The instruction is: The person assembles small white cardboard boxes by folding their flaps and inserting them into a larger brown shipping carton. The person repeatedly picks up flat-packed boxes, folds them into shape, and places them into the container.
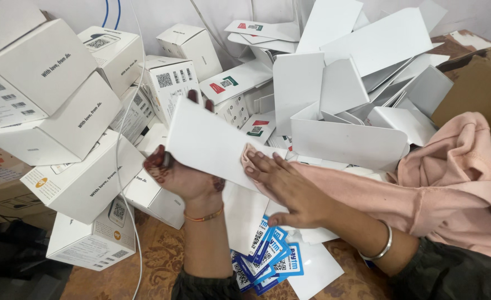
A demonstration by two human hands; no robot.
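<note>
My left hand [185, 179] grips a flat white cardboard panel [212, 141] from behind, fingertips curling over its top edge. My right hand [285, 186] presses a pink cloth [451, 172] against the panel's lower right edge; the cloth trails off to the right over my forearm. Below the hands lies a fan of blue and white cards [268, 258] on white sheets.
Stacked white boxes [62, 128] fill the left side, with a white cable [124, 166] hanging across them. A heap of loose folded white cardboard pieces [356, 89] sits at the back right. A brown carton [479, 89] stands at the far right. A patterned brown surface [156, 261] lies beneath.
</note>
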